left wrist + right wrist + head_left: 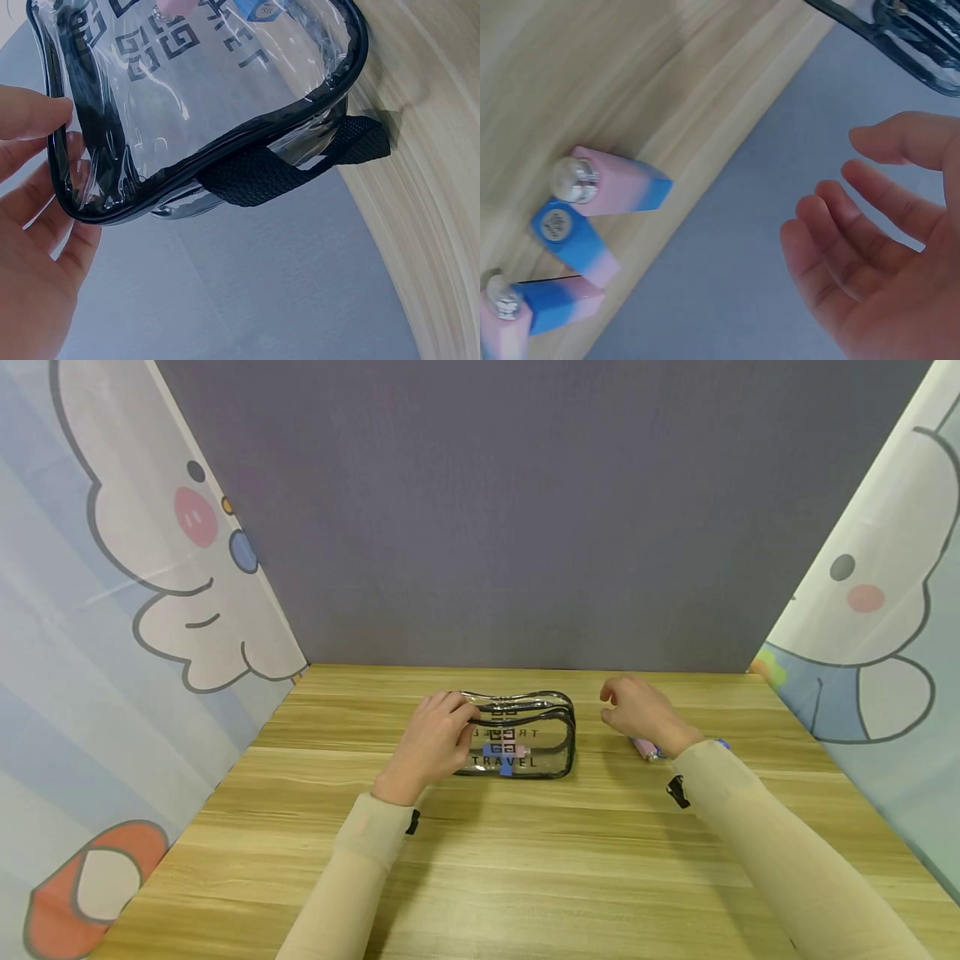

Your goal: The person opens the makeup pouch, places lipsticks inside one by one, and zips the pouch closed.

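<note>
A clear travel pouch [551,758] with black piping and printed lettering stands on the table. My left hand [435,735] pinches its upper left edge between thumb and fingers. In the left wrist view, the thumb lies outside the clear wall and fingers show behind the black-edged rim. Pink and blue pieces [257,9] show through the plastic. To the pouch's right, my right hand [641,710] hovers with relaxed, slightly bent fingers and holds nothing. Several small square pink-and-blue tubes [619,181] with silvery caps lie below it, partly hidden by the wrist in the head view.
The wooden table [480,877] meets a dark grey panel [480,527] at its back edge. Printed cartoon curtains [885,693] hang on both sides. A black fabric strap [255,176] sticks out from one end of the pouch.
</note>
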Tool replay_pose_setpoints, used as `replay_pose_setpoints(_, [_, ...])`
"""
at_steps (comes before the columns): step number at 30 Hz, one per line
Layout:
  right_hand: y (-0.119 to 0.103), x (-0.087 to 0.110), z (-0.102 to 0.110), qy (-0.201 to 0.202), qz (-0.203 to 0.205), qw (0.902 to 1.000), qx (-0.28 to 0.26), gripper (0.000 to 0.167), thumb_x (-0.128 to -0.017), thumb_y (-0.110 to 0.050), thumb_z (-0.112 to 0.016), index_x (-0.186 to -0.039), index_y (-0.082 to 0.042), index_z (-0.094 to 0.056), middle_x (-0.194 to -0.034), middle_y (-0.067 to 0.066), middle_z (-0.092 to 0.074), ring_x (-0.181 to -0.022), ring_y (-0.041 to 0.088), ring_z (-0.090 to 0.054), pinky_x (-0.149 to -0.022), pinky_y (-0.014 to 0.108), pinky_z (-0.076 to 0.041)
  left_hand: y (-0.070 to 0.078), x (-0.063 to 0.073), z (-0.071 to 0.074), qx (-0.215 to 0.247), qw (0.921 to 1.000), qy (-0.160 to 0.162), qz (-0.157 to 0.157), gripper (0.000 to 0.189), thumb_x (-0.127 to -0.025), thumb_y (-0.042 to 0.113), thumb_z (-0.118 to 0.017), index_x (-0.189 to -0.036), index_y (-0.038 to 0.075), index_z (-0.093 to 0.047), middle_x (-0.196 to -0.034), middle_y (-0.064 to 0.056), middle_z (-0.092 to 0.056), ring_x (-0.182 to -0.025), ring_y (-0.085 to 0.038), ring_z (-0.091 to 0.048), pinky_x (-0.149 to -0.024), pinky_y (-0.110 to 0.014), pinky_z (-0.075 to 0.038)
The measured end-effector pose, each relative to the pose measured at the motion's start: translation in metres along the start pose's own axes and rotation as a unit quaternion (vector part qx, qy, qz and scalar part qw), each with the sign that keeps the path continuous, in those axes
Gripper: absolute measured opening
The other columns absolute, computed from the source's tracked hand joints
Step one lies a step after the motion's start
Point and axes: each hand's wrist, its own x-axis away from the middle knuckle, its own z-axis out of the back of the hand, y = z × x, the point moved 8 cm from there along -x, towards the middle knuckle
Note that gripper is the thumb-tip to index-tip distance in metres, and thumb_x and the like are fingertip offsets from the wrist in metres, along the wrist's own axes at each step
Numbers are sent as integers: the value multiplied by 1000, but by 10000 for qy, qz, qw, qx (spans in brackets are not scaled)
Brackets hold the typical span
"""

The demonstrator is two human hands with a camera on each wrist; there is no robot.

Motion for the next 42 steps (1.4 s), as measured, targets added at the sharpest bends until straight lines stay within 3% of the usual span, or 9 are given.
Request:
replay_pose_setpoints(12, [27,6,-13,-185,-505,9985,-139,38,-93,-12,-63,-123,11,-62,-118,29,-63,-94,36,-62,-80,53,-50,1,1,0,-30,10000,-27,13,10,-91,3,-70,-98,10,-73,-99,-3,-67,-96,-24,-61,-82,-40,-49])
replay_pose_setpoints(20, [41,10,-21,-363,-834,9958,-104,39,-94,-14,-64,-123,12,-59,-127,35,-58,-103,43,-62,-86,58,-50,0,1,-1,-15,10000,-20,-20,11,-91,3,-70,-98,10,-73,-99,-3,-67,-95,-24,-61,-82,-39,-49])
replay_pose_setpoints(23, [45,11,-24,-395,-905,9951,-97,43,-94,-14,-63,-126,14,-57,-127,35,-58,-98,38,-63,-89,59,-49,0,1,-1,-18,10000,-12,-31,11,-91,3,-69,-98,10,-73,-99,-3,-67,-96,-24,-61,-82,-39,-49])
replay_pose_setpoints(28, [53,11,-31,-569,-1094,9923,-114,51,-94,-14,-60,-133,18,-50,-114,31,-64,-74,26,-61,-93,60,-48,0,0,0,1,10000,12,-47,11,-91,3,-70,-98,10,-73,-99,-3,-67,-96,-24,-61,-82,-39,-49])
replay_pose_setpoints(33, [57,14,-36,-726,-1254,9894,-106,45,-92,-11,-57,-127,16,-53,-87,17,-64,-63,23,-53,-83,53,-45,1,0,1,-3,10000,59,-76,10,-90,3,-70,-98,10,-73,-99,-3,-67,-96,-24,-61,-82,-39,-49])
replay_pose_setpoints(42, [59,13,-38,-759,-1348,9879,-80,27,-88,-3,-57,-109,12,-61,-85,15,-61,-63,23,-52,-61,35,-45,0,0,0,-27,10000,-11,-20,11,-91,4,-70,-99,10,-73,-99,-3,-67,-95,-24,-60,-80,-38,-48])
